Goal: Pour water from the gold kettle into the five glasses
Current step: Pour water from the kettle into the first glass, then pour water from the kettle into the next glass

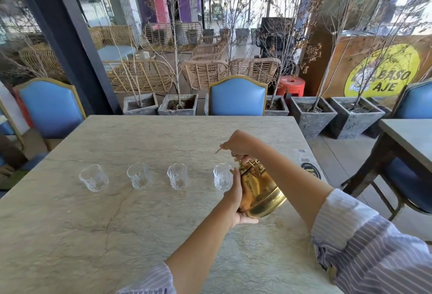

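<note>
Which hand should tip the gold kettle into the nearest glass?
Right hand: it holds the gold metal kettle by its top handle. The left hand only supports the body.

head camera, one wide view, forward and down over a table

the single view looks from the person's head, tilted down at the stone-patterned table (117, 212), which fills the lower half and runs close under the lens. both forearms enter from the bottom edge, the left hand (235, 202) and right hand (238, 145) sitting right of centre at middle distance. the facing blue chair (238, 97) across the table marks straight ahead, with planters and rattan seats far behind it. the wide lens bends the edges, so the dark post at left leans. no second view overlaps it.
</note>
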